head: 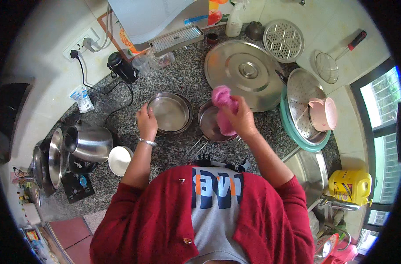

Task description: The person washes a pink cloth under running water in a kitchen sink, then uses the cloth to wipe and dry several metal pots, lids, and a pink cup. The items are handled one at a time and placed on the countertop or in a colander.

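Note:
My left hand [146, 122] grips the left rim of a shallow round steel pan [169, 114], its thumb over the edge. That pan rests in or on another round metal one, whose rim shows at the right. A fuzzy pink cloth [225, 123] is bunched in my right hand [242, 116]. The cloth hangs over a second steel vessel [207, 120], hiding much of its inside. Thin wire handles [197, 147] stick out from near this vessel towards me. Both vessels stand on the speckled granite counter [177, 79].
Behind stands a large steel lid [248, 71]. At right, a colander [301, 99] holding a pink cup [324, 114] sits in a teal basin [286, 122], near the sink [307, 171]. A steel kettle [93, 143] and white bowl [119, 161] are at left, with a black cord [131, 95] behind.

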The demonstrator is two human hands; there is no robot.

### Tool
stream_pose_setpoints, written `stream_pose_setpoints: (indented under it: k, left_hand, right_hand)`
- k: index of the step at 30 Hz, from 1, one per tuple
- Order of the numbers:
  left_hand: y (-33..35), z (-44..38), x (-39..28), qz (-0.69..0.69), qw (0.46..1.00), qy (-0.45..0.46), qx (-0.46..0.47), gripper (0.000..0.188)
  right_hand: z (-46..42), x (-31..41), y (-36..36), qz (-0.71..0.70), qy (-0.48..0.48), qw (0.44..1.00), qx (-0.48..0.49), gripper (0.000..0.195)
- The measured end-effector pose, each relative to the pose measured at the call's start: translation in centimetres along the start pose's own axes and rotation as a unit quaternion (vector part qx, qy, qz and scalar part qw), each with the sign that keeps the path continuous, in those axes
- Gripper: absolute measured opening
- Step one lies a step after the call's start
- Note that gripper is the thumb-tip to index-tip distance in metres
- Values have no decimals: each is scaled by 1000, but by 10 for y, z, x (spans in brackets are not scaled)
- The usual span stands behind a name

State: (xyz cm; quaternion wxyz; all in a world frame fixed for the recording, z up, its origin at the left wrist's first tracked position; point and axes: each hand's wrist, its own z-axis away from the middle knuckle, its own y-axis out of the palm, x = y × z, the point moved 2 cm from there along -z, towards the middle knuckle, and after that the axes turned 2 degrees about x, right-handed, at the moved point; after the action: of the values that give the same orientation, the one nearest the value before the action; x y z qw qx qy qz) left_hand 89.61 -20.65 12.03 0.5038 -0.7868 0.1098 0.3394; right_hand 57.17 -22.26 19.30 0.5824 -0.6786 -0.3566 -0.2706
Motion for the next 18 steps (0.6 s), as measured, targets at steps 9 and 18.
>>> stream_pose_setpoints:
  k: [9, 18]
  left_hand:
    - [-13, 34, -90, 142, 978, 133, 77, 33]
    - [73, 97, -103, 123, 956, 98, 246, 66]
  right_hand:
    - [9, -13, 51, 315, -26, 940, 129, 49]
    - [3, -48, 74, 259, -92, 942, 193, 45]
